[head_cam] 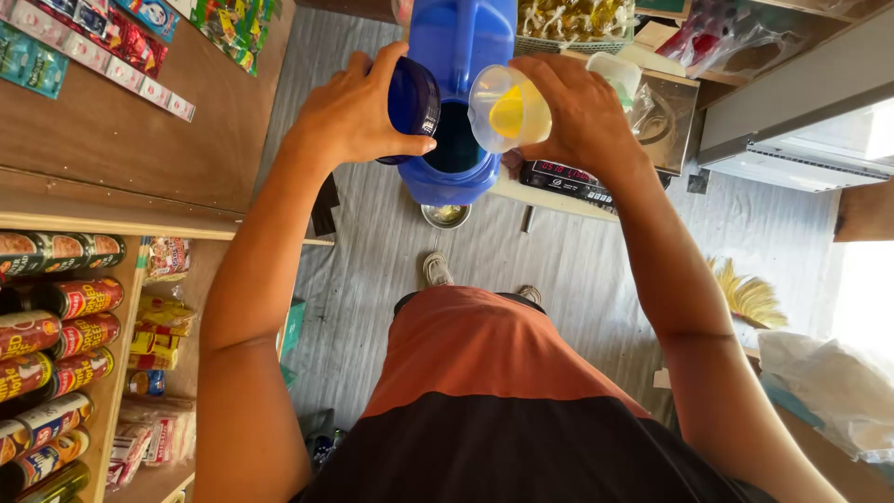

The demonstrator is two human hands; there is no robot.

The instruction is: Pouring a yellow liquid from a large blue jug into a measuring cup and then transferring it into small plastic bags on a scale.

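A large blue plastic jug stands in front of me at the top middle, its round mouth open and dark inside. My left hand holds the jug's dark blue screw lid just left of the mouth. My right hand grips a clear plastic cup with yellow liquid in it, tipped on its side toward the jug's mouth. My orange and black shirt fills the lower middle.
A digital scale sits on the counter under my right wrist. A small metal bowl lies on the floor below the jug. Shelves of cans and packets stand at left. A straw broom and plastic bags lie at right.
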